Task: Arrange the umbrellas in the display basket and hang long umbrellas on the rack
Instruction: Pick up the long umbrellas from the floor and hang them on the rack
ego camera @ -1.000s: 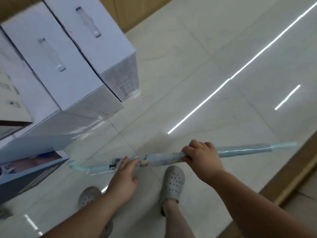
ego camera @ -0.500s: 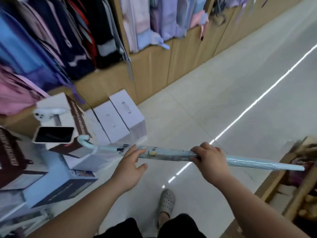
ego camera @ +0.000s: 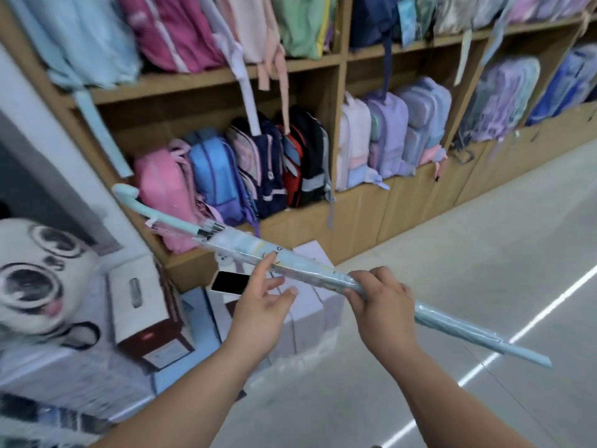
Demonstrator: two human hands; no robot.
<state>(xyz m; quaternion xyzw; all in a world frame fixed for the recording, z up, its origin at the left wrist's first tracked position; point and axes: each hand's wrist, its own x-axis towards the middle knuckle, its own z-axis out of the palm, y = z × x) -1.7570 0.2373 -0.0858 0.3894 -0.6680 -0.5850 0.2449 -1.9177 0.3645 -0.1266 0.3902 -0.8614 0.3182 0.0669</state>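
Right hand (ego camera: 379, 305) clamps the long umbrella (ego camera: 300, 268) mid-shaft; left hand (ego camera: 258, 310), fingers spread, only touches it. Risk: its crook handle (ego camera: 129, 195) could snag the backpacks (ego camera: 226, 176) just behind it.

We find no text that can be read with confidence. The wrapped long umbrella (ego camera: 300, 263), running from the left of the frame toward the lower right, bears small dark printed marks on its sleeve near the centre; one resembles a "Q" or "D", but we cannot tell which. The boxes (ego camera: 148, 305) at lower left carry label panels whose print is blurred beyond reading. The white plush face (ego camera: 35, 273) at the left edge shows only drawn features, no lettering. The backpacks (ego camera: 258, 163) on the shelves show no legible brand.
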